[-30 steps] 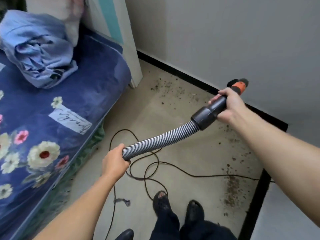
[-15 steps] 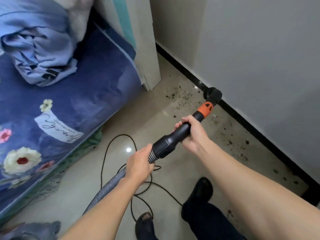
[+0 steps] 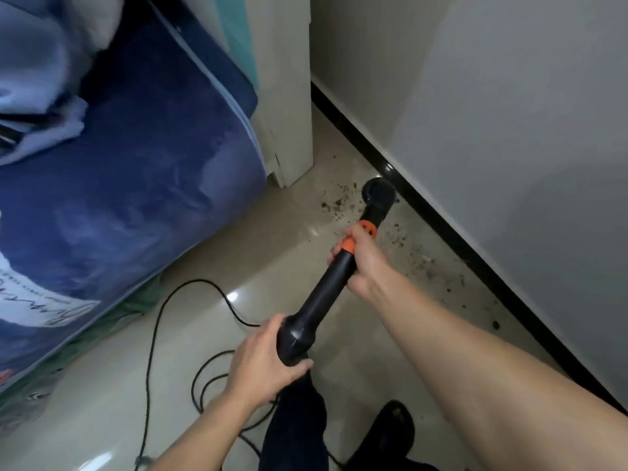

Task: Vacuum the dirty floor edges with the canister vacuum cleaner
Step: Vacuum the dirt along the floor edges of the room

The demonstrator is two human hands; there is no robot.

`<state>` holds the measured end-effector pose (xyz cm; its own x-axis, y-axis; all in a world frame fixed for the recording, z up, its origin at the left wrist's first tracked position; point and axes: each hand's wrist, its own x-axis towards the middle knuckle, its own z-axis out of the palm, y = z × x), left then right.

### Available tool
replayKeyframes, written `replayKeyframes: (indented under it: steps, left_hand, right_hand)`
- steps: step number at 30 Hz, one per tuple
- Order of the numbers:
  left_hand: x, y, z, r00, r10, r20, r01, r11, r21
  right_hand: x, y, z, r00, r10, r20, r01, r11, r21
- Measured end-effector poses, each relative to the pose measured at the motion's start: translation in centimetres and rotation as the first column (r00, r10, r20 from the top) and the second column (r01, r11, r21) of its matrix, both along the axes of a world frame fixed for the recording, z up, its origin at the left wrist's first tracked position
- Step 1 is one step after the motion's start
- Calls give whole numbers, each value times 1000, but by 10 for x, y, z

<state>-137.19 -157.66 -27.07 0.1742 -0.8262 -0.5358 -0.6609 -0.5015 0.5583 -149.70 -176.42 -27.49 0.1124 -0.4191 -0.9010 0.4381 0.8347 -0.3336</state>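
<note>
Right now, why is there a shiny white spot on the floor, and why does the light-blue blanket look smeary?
Head view: the glossy floor mirrors a light as a white glare spot; head view: the bunched light-blue blanket at top left is smeared by blur, while the vacuum nozzle looks sharper.

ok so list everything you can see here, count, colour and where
vacuum wand: one, black with orange collar, slanting toward the wall edge
brush nozzle: one, black, at the wand's tip, by the dirt
dirt: scattered dark specks, along the skirting
floor: beige, glossy
skirting: one black strip, at the foot of the wall
wall: grey, right
cord: one, black, looped on the floor
bed cover: one, dark blue, left
bundled cloth: one, light blue, on the bed
panel: one, cream, upright at the bed's end
trouser leg: one, dark, bottom
shoe: one, black, bottom
left hand: grips the wand's wide rear end
right hand: grips the wand behind the collar
</note>
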Motion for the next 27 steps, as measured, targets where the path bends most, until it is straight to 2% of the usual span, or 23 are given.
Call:
replayKeyframes:
  steps: [3,6,10,15,18,21,27]
  left_hand:
    - [13,-15,-44,993,111,-51,-111,994,-6]
    - [35,-38,-94,987,157,15,-157,988,1]
    - [62,-82,-166,989,115,94,-111,992,-55]
    - [58,-156,-237,993,55,105,-36,984,-174]
    - [44,-204,-261,993,9,115,17,975,-221]
    - [32,-234,-270,996,2,93,19,974,-226]
    - [26,-223,-273,996,82,46,-71,976,-206]
  right_hand:
    - [33,-6,-49,998,33,-57,-35,999,-27]
    - [62,-15,-101,997,67,-23,-68,997,-43]
    - [84,-33,-173,993,115,-22,-117,989,-91]
    - [84,-104,-230,995,75,-62,-85,978,-188]
    - [73,-153,-249,995,78,-63,-90,971,-221]
    - [68,-187,-259,984,154,-95,-171,960,-222]
    - [78,-189,-272,950,269,-161,-304,916,-261]
